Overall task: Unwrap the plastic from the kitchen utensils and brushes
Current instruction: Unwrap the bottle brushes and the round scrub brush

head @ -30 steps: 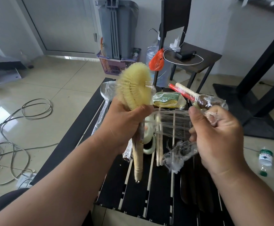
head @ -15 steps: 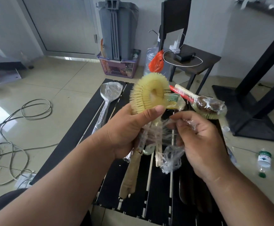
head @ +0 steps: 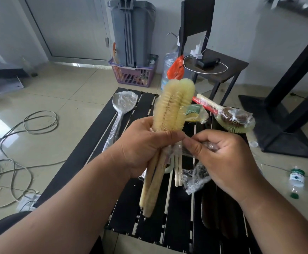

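Observation:
My left hand (head: 142, 143) grips a pale yellow bottle brush (head: 173, 105) where the bristles meet its wooden handle, bristles up, over the black slatted table (head: 87, 154). My right hand (head: 221, 154) pinches clear plastic wrap (head: 195, 177) close to my left thumb; a crumpled tail of the wrap hangs below. On the table lie a wrapped ladle (head: 121, 109) at the left, a wrapped sponge (head: 195, 111) behind the brush, and a wrapped round brush (head: 233, 118) with a pale handle at the right.
Thin wooden sticks (head: 178, 167) lie on the table under my hands. Cables (head: 12, 143) sprawl on the floor at the left. A small bottle (head: 296, 179) lies on the floor at the right. Behind stand a purple basket (head: 133, 74), a grey bin and a dark chair (head: 221, 70).
My left hand turned the bottle brush so its bristles stand upright. My right hand moved in from the right to the brush's neck, with the wrap bunched shorter.

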